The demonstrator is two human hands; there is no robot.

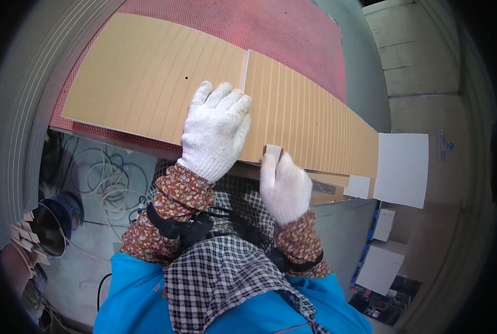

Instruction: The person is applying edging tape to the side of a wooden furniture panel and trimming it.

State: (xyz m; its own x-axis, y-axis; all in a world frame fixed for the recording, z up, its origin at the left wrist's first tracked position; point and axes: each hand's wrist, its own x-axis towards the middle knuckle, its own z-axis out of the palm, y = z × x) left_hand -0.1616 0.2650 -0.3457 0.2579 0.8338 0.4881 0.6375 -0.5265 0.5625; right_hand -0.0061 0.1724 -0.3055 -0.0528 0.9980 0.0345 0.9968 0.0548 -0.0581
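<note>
Two tan panels with grooved stripes lie end to end: a left panel (142, 67) with a small dark hole, and a right panel (309, 117). A pale upright edge shows at the seam between them. My left hand (215, 128), in a white knit glove, rests flat on the left panel beside that seam, fingers stretched out. At the near edge of the right panel, my right hand (284, 186), gloved too, pinches a small folded strip (272, 149), pale with a brown side. The strip touches or nearly touches the panel edge; its material cannot be made out.
Red mesh matting (293, 33) covers the surface under the panels. A white sheet (402, 167) sits past the right end. Coiled cable (112, 183) and a dark bucket (59, 222) are on the floor at left. White boxes (380, 267) stand lower right.
</note>
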